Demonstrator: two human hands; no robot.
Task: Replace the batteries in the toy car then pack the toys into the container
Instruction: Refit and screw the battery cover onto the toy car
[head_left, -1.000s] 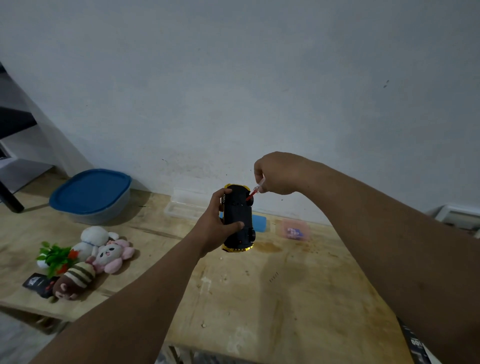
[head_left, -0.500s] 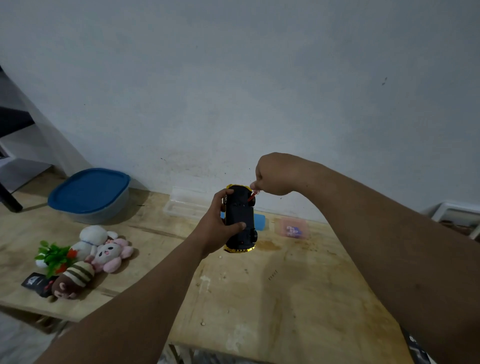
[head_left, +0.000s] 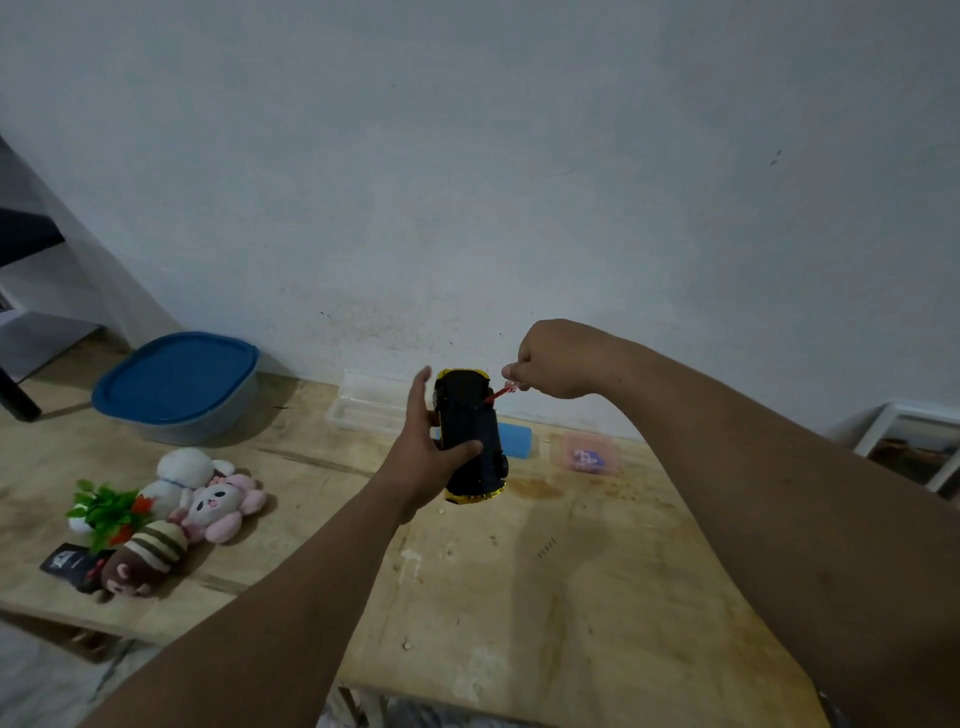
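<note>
L hand (head_left: 423, 457) is gripping the car (head_left: 470, 434) belly-up above the counter (head_left: 571, 597) w/ fingers wrapped, steadying it so R hand (head_left: 553, 358), pinching a red screwdriver (head_left: 500, 393), is prob. working the battery-cover screw; container (head_left: 176, 384) is waiting, lid on.

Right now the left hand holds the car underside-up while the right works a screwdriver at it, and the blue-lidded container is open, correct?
Not quite: the head view shows the container closed, blue lid on. The left hand, car, right hand and screwdriver are as stated.
</note>
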